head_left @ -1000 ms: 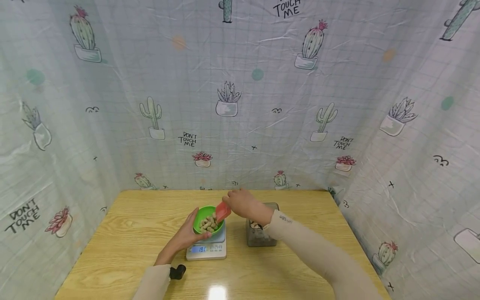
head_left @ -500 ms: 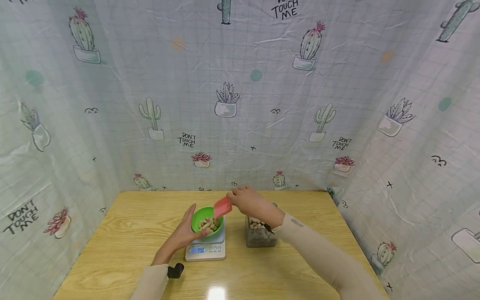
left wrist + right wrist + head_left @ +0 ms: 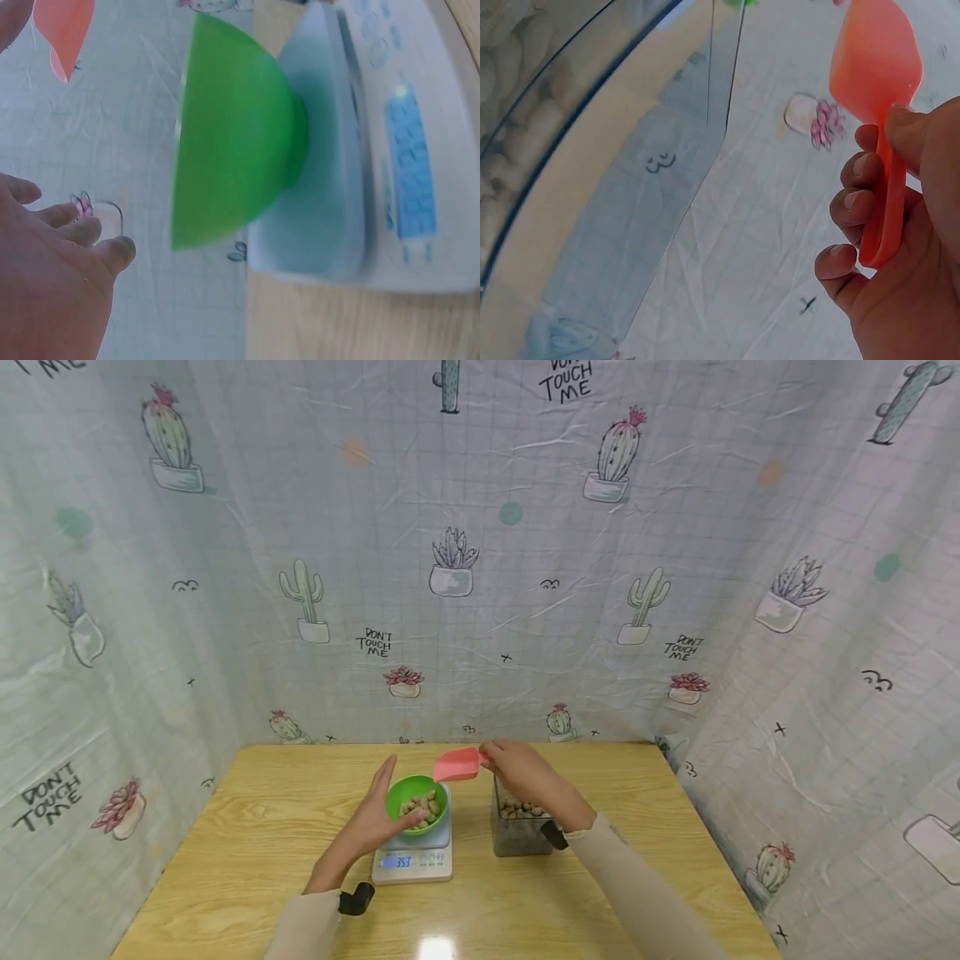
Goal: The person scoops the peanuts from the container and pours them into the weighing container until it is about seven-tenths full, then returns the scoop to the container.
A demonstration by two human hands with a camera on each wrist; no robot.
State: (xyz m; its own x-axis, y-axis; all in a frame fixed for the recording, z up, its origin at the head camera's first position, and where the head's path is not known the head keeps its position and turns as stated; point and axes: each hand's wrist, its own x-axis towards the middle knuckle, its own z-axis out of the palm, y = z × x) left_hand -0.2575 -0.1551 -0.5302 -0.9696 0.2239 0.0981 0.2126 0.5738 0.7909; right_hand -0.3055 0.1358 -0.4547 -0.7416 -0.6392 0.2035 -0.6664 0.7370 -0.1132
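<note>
A green bowl [image 3: 401, 790] holding unshelled peanuts [image 3: 430, 808] sits on the kitchen scale [image 3: 412, 872], whose display is lit. My left hand [image 3: 372, 818] is beside the bowl with fingers spread; in the left wrist view a gap separates the fingers [image 3: 75, 225] from the bowl [image 3: 232, 135]. My right hand [image 3: 521, 771] grips a pink-red scoop [image 3: 456, 764] by its handle, above and right of the bowl. In the right wrist view the fingers curl round the handle, and the scoop's blade [image 3: 874, 60] points away from the hand.
Right of the scale stands a clear rectangular container [image 3: 522, 842] with more peanuts [image 3: 517, 811] inside, partly beneath the right forearm. The wooden table [image 3: 480, 910] ends at a patterned curtain [image 3: 465, 635] behind and at the sides.
The scoop has lifted away from over the bowl, moving right and turning more level. My left hand has let go of the bowl's side. The scale's digits have changed.
</note>
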